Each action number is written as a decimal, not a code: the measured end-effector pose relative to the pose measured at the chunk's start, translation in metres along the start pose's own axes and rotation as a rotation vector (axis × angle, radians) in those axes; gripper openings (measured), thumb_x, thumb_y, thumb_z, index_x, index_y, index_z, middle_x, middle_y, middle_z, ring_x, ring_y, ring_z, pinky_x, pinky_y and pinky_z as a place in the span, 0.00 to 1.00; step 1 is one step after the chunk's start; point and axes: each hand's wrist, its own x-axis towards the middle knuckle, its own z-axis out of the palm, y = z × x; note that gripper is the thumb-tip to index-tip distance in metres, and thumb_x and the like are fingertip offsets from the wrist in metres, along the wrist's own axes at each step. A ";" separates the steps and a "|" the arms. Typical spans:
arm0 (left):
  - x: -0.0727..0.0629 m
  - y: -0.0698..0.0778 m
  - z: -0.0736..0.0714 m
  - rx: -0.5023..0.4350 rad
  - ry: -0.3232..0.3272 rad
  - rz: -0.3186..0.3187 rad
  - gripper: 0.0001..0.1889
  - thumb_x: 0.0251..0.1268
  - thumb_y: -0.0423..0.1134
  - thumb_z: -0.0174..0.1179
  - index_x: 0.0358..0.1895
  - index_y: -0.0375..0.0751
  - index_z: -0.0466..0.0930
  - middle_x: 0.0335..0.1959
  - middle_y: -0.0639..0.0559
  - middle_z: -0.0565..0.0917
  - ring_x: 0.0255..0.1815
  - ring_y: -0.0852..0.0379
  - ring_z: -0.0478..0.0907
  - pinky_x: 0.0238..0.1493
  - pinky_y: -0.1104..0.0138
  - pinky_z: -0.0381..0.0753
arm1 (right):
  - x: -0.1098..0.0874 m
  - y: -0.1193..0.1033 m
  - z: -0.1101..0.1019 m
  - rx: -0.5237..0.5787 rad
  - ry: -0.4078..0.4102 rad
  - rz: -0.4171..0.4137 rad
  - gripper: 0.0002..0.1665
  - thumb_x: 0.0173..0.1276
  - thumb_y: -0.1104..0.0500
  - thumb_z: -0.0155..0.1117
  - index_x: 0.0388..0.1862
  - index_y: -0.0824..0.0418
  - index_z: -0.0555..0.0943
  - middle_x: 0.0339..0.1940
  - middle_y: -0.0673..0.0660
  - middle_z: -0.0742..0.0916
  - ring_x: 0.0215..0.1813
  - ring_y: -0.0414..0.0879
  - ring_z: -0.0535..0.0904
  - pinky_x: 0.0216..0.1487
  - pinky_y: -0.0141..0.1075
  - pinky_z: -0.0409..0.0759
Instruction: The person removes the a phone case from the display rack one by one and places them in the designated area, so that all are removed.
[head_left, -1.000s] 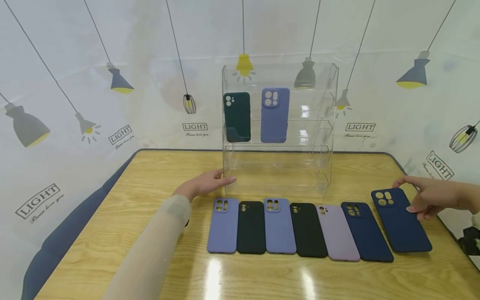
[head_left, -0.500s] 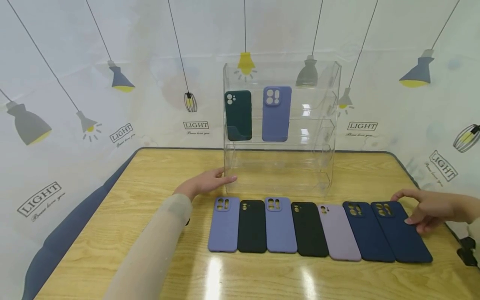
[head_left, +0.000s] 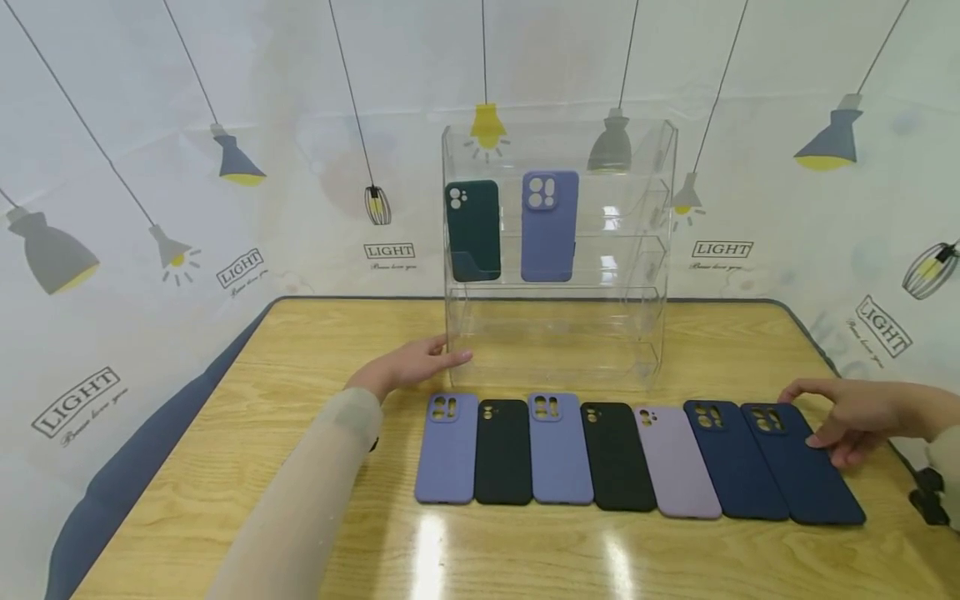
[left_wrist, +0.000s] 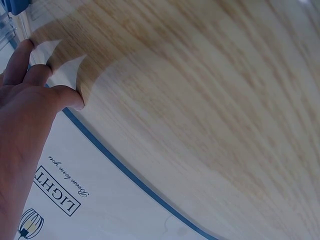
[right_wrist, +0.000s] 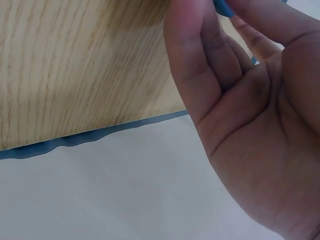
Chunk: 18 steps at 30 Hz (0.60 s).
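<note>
My right hand pinches the edge of a navy phone case, which lies at the right end of a row on the table. In the right wrist view a blue bit of the case shows between finger and thumb. My left hand grips the lower left side of a clear tiered display stand, thumb toward the front. A dark green case and a periwinkle case stand upright in it. Beside the held case lies another navy case.
The row continues leftward with a lilac case, a black case, a periwinkle case, another black case and another periwinkle case. A lamp-printed white cloth surrounds the wooden table.
My right hand has lowered the navy case from a tilted position onto the table, against the other navy one. My left hand has stayed on the stand.
</note>
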 end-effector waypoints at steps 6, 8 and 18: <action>0.000 -0.001 0.000 0.003 0.001 0.006 0.61 0.64 0.85 0.50 0.90 0.50 0.42 0.90 0.44 0.52 0.90 0.40 0.50 0.87 0.41 0.54 | -0.001 -0.008 0.001 -0.045 -0.001 0.030 0.46 0.74 0.63 0.70 0.79 0.67 0.53 0.24 0.61 0.91 0.25 0.47 0.89 0.32 0.39 0.89; 0.000 -0.001 -0.001 0.004 -0.001 0.002 0.61 0.64 0.85 0.50 0.90 0.51 0.42 0.90 0.44 0.52 0.90 0.40 0.49 0.88 0.41 0.54 | -0.001 -0.010 0.001 -0.052 -0.006 0.033 0.45 0.74 0.62 0.70 0.78 0.66 0.53 0.24 0.61 0.91 0.25 0.47 0.89 0.32 0.39 0.89; 0.002 -0.003 -0.001 0.007 -0.006 0.003 0.62 0.62 0.86 0.49 0.90 0.52 0.42 0.90 0.45 0.52 0.91 0.41 0.49 0.87 0.40 0.54 | -0.001 -0.022 0.001 -0.142 -0.031 0.027 0.39 0.77 0.59 0.68 0.76 0.61 0.57 0.26 0.59 0.89 0.23 0.44 0.83 0.28 0.36 0.84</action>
